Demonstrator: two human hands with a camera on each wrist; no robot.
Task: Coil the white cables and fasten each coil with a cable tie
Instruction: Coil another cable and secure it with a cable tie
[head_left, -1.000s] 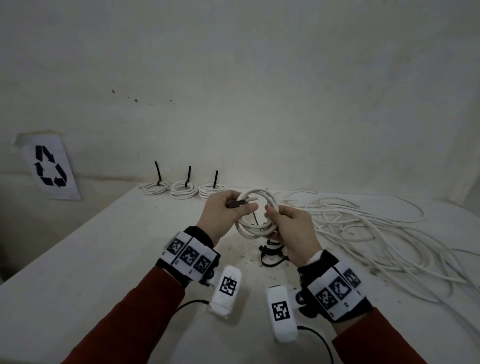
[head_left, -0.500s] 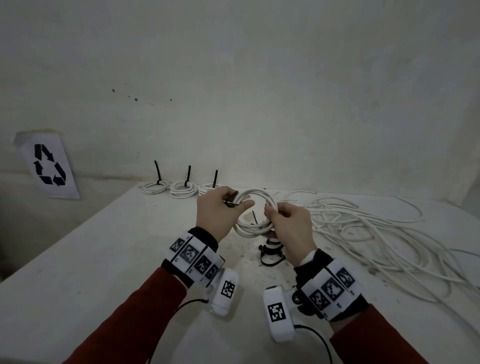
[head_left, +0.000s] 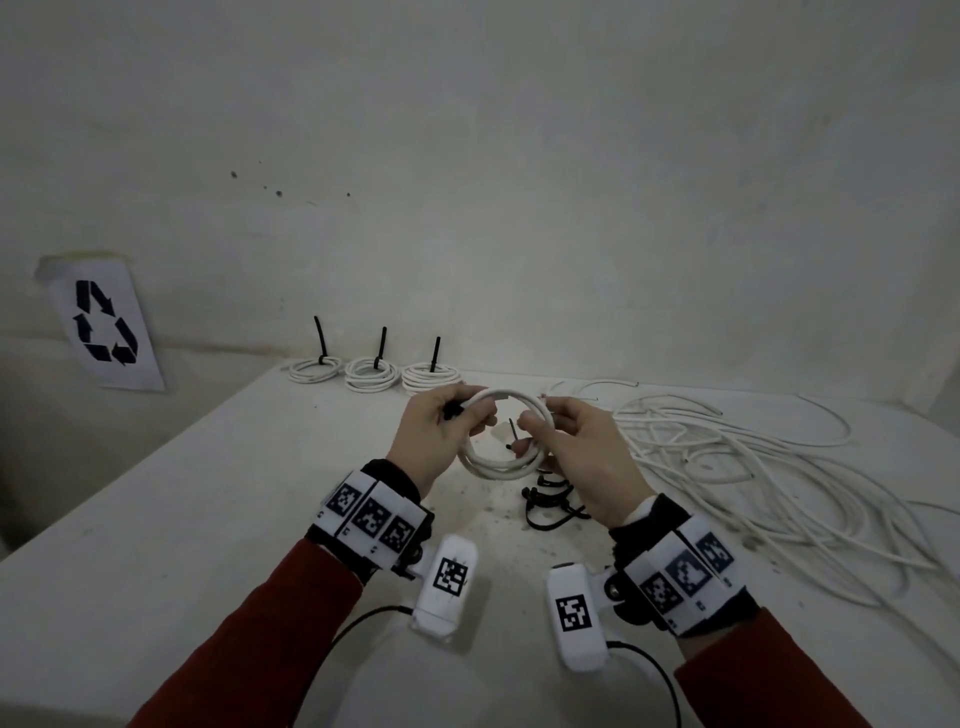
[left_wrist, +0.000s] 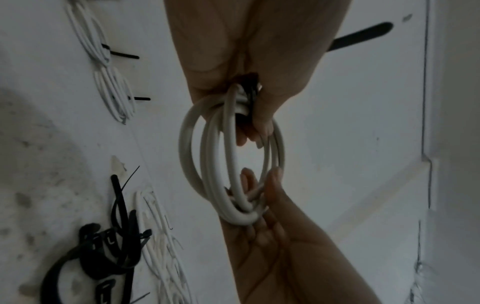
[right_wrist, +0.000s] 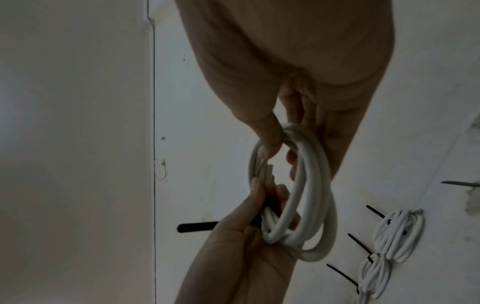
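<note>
Left hand (head_left: 434, 434) grip pinches the white cable coil (head_left: 501, 457) and black cable tie (left_wrist: 359, 37). Right hand (head_left: 582, 457) grip holds the coil's opposite side, above the surface (head_left: 208, 519).

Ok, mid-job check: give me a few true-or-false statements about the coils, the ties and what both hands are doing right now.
1. Both hands hold the same white coil above the table. True: the left hand grips one side, the right hand the other.
2. Four finished coils stand at the back of the table. False: there are three tied coils, each with a black tie tail sticking up.
3. The left hand also holds a black cable tie at the coil. True.
4. The spare black ties lie left of the left hand. False: they lie on the table below the coil, near the right hand.
5. No loose cable is left. False: a pile of loose white cable lies to the right.
</note>
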